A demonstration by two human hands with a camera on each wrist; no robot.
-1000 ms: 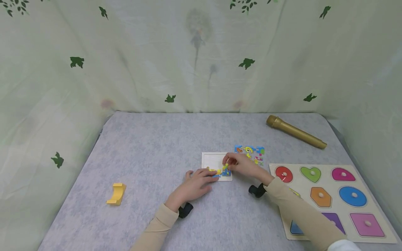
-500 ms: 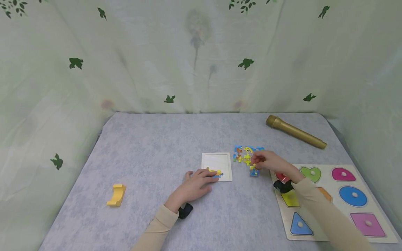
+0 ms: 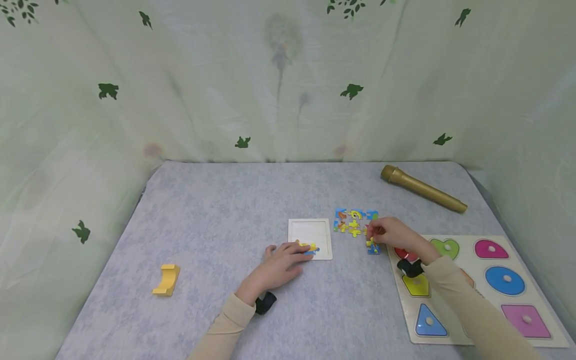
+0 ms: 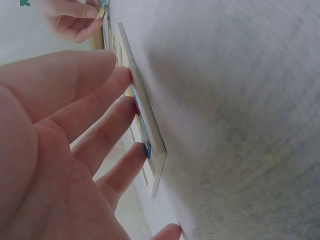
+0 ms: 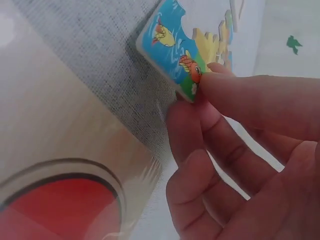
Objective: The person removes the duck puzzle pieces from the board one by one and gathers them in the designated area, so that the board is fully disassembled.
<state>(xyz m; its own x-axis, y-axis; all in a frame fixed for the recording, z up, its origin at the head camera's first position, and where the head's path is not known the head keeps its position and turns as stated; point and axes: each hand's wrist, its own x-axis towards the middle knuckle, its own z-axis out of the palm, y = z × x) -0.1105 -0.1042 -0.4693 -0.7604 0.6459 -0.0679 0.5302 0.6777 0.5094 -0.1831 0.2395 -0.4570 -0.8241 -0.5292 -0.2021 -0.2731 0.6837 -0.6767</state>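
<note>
Fingers of my left hand lie outstretched over the lower edge of a small white puzzle tray. Their tips touch a yellow-and-blue jigsaw piece inside it, partly covered by the hand. To the right, my right hand pinches a jigsaw puzzle piece between thumb and fingers. That piece is blue with small fish and a green corner. Just left of this hand, several loose jigsaw pieces lie grouped on the table; the hand hides some of them.
A wooden knob-puzzle board with coloured shapes lies at the right, under the right forearm. A gold toy microphone rests at the back right. Far left on the table stands a yellow curved block.
My right hand has carried the pinched jigsaw piece from the tray's lower right corner rightward, past the loose pieces, then slightly farther right. My left hand has stayed on the tray.
</note>
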